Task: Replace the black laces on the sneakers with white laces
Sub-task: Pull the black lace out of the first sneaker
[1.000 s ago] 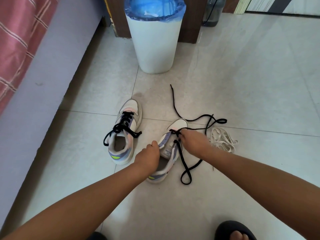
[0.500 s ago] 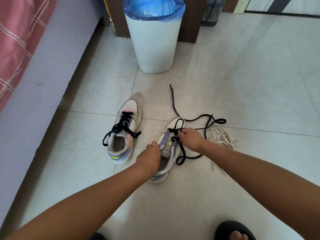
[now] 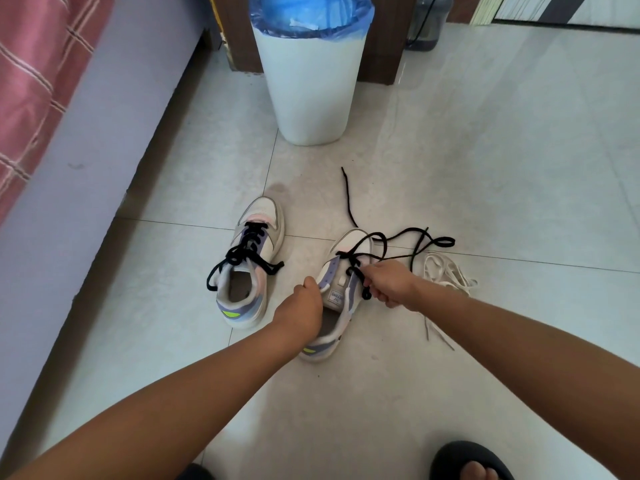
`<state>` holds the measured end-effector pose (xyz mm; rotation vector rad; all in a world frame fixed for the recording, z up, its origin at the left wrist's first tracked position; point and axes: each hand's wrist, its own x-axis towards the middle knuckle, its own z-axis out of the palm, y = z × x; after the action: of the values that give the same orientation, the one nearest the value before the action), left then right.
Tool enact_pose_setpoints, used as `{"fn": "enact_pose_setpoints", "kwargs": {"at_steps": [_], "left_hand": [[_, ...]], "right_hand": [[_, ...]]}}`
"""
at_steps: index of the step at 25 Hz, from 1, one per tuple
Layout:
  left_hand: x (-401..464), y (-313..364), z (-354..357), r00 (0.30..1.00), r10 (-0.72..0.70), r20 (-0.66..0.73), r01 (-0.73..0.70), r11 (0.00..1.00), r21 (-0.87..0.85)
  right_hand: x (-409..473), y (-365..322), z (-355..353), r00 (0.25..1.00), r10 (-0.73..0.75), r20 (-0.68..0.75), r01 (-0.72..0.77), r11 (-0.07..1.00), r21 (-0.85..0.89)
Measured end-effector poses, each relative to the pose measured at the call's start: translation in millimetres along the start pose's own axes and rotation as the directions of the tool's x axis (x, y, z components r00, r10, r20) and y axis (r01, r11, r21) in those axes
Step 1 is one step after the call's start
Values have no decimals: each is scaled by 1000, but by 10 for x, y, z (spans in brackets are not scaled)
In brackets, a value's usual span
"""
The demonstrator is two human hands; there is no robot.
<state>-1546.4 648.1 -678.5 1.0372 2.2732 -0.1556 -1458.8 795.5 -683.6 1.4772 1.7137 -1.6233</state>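
one white bin [image 3: 313,95] holds a blue bag [image 3: 311,13].

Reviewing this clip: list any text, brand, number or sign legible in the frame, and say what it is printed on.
Tongue label on the white and purple sneaker being unlaced: dark printed lettering shows, too small and blurred to read.
White plastic waste bin with blue liner: no text visible.
White and purple sneaker with black laces still in: no readable marking.
Nothing else in the head view carries legible text.

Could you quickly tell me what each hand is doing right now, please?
Left hand: grips the near sneaker at its collar.
Right hand: pinches the black lace.
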Motion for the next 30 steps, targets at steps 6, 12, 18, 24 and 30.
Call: {"fn": "enact_pose_setpoints", "kwargs": {"at_steps": [6, 12, 18, 24, 30], "left_hand": [[2, -7, -14, 1000, -6, 27, 6, 1000, -6], [-7, -108, -9, 999, -18, 40, 18, 1000, 13], [-19, -217, 15, 1000, -30, 9, 30, 998, 50], [-24, -208, 19, 1000, -30, 4, 30, 998, 52], [-42, -206, 15, 1000, -12, -8, 13, 997, 74]], "right_hand": [[96, -155, -136, 917, -318, -242, 198, 888, -415], [112, -336, -1123, 638, -770, -4, -44, -30, -999], [88, -329, -1089, 720, -597, -353, -215, 291, -932], [-5, -80, -69, 974, -216, 70, 226, 882, -414], [-87, -231, 25, 983, -135, 126, 153, 978, -144]]}}
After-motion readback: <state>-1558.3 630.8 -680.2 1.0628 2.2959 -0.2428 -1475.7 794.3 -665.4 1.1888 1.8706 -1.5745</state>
